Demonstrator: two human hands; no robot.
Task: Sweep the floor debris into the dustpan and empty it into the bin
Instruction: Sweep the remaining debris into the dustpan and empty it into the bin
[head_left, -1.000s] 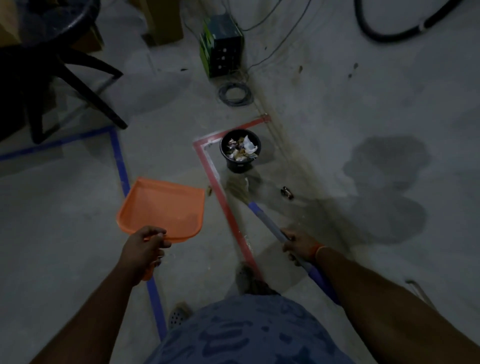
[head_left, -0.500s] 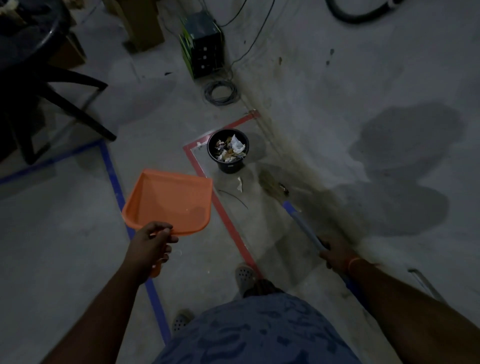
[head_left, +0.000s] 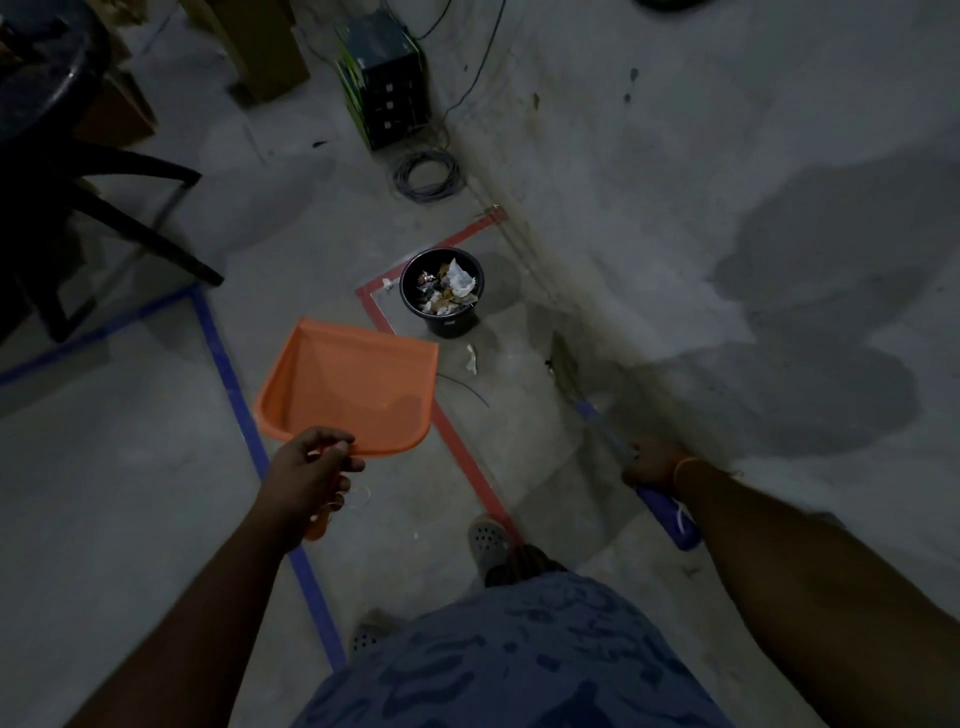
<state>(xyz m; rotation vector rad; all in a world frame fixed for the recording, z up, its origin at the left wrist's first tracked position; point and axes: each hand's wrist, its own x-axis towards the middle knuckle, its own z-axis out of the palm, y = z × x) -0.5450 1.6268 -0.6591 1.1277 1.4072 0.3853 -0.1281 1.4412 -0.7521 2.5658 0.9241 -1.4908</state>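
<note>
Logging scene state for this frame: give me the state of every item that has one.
dustpan: held off the floor, looks empty
left hand: grips the dustpan handle
broom: bristles down by the wall base
right hand: grips the broom handle
bin: upright, holds crumpled trash
paper scrap: loose on the floor near the bin
cable coil: coiled on the floor
</note>
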